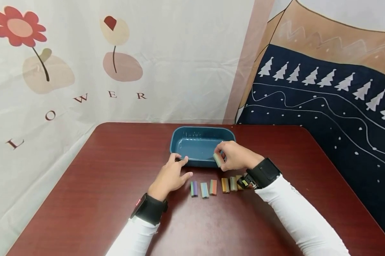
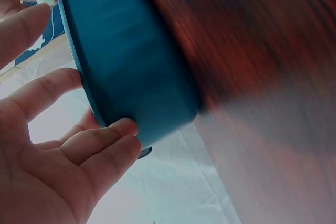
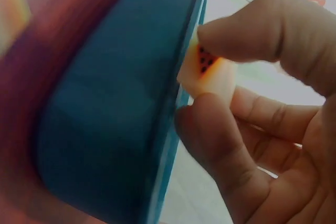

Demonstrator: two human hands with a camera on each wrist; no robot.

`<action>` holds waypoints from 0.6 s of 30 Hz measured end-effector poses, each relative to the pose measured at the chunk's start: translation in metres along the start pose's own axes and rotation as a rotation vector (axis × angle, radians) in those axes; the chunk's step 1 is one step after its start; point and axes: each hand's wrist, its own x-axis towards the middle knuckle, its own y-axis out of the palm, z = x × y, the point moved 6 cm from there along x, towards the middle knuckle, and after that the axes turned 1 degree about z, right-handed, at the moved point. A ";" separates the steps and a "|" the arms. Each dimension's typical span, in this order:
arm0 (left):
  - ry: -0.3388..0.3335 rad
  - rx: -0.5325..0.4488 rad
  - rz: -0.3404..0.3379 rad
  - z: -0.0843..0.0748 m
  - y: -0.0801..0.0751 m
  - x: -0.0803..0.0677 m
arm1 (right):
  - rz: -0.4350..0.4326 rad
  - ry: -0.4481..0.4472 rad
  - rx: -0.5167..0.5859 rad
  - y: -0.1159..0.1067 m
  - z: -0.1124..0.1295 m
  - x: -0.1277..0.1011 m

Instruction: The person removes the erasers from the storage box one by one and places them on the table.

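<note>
A dark teal rectangular basin stands at the far side of the table. My left hand is at its near left corner, fingers spread and touching the rim and outer wall, thumb held away. Between thumb and fingertips my right hand pinches a small pale-green block over the basin's near right rim. In the right wrist view the end of the block bears an orange triangle with black dots. Nearer me lies a row of similar small striped blocks, among them a purple-green one and a red-green one.
The red-brown wooden table runs up to a pale flower-printed cloth behind and a navy cloth with white trees at the right. The black band on my right wrist partly hides the row's right end.
</note>
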 end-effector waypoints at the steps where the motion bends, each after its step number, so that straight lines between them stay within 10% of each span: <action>1: 0.000 0.001 0.001 0.000 0.000 0.000 | -0.015 0.003 0.003 0.002 0.000 -0.003; 18: 0.003 0.022 0.020 -0.004 0.005 0.002 | -0.181 -0.046 0.083 0.030 0.007 -0.032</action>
